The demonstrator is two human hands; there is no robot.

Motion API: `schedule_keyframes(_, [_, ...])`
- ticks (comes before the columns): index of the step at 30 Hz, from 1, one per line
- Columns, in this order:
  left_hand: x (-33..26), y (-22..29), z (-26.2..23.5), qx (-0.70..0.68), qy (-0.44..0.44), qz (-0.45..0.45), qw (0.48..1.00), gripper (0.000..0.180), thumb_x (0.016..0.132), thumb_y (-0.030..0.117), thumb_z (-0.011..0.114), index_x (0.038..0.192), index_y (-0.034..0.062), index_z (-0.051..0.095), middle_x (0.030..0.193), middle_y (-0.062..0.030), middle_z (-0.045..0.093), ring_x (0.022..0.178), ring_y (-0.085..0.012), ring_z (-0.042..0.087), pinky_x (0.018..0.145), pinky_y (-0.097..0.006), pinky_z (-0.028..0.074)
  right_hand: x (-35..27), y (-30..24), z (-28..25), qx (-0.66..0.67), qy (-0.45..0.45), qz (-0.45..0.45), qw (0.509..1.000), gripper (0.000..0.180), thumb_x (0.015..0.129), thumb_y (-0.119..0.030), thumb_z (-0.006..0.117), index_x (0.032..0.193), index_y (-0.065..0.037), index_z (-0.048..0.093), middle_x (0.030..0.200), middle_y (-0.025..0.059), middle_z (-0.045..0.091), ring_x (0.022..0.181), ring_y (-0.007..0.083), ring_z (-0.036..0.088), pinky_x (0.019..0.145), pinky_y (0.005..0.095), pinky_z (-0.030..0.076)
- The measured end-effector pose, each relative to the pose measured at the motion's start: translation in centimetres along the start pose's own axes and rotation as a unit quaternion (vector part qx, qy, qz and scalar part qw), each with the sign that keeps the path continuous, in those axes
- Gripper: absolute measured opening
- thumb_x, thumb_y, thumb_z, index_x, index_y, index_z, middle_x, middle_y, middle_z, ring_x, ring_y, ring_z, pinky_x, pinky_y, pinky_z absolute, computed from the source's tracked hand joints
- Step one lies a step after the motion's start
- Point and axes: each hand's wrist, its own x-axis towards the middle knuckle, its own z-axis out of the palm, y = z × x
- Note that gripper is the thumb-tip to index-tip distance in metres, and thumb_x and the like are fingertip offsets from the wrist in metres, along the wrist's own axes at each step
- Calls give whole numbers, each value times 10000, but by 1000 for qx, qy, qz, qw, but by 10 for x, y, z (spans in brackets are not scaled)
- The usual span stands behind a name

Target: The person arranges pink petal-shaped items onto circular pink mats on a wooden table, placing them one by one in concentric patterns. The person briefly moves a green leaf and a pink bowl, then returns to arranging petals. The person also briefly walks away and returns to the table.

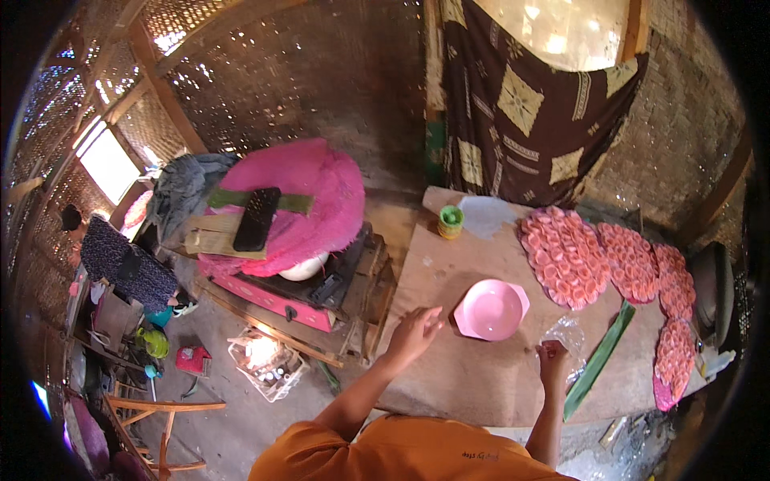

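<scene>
A pink plastic bowl (491,310) with two side handles stands on the wooden table (449,377) in front of me; nothing shows inside it. My left hand (414,340) hovers just left of the bowl, its fingers apart and holding nothing. To the bowl's right, my right hand (553,354) is closed at the edge of a crumpled clear plastic bag (568,330) and appears to grip it. A long green leaf strip (600,361) lies slantwise on the tabletop beside that hand.
Heaps of small round pink pieces (564,258) line the table's far right side. A green cup (451,224) stands at the back. On the left, pink cloth (321,192) covers a bulky pile, with a crate (267,370) on the floor. Another person (124,260) bends at far left.
</scene>
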Motion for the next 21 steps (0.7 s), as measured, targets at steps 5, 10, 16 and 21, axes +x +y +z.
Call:
schedule_keyframes(5, [-40, -16, -27, -30, 27, -48, 998, 325, 955, 108, 675, 1265, 36, 609, 1162, -143, 684, 1008, -249, 705, 877, -356, 558, 19, -33, 0, -30, 8, -72, 997, 131, 860, -49, 744, 920, 43, 673, 795, 156, 688, 661, 238, 659, 619, 369, 534])
schedule_keyframes(10, [-55, -12, -45, -39, 49, -27, 998, 343, 943, 82, 678, 1275, 38, 604, 1190, -134, 680, 1027, -263, 696, 884, -360, 556, 14, -30, -3, -76, 55, -215, 972, 118, 902, 37, 640, 1016, 37, 673, 915, 194, 694, 767, 304, 680, 690, 403, 541])
schedule_keyframes(16, [-43, 26, -124, 85, 204, 54, 974, 286, 924, 120, 697, 1196, 41, 660, 1182, -148, 675, 1126, -311, 625, 989, -421, 486, 0, 2, -10, -115, 65, -70, 989, 192, 965, -57, 594, 1118, 13, 686, 1045, 221, 697, 940, 388, 676, 814, 436, 532])
schedule_keyframes(21, [13, -5, -276, 349, 399, 93, 843, 684, 882, 319, 711, 1461, 75, 438, 1410, -277, 501, 1287, -458, 484, 1089, -541, 373, -22, 4, -17, -258, 152, -183, 936, 296, 998, -168, 592, 1265, -49, 644, 1361, 231, 558, 1246, 402, 553, 1007, 497, 451])
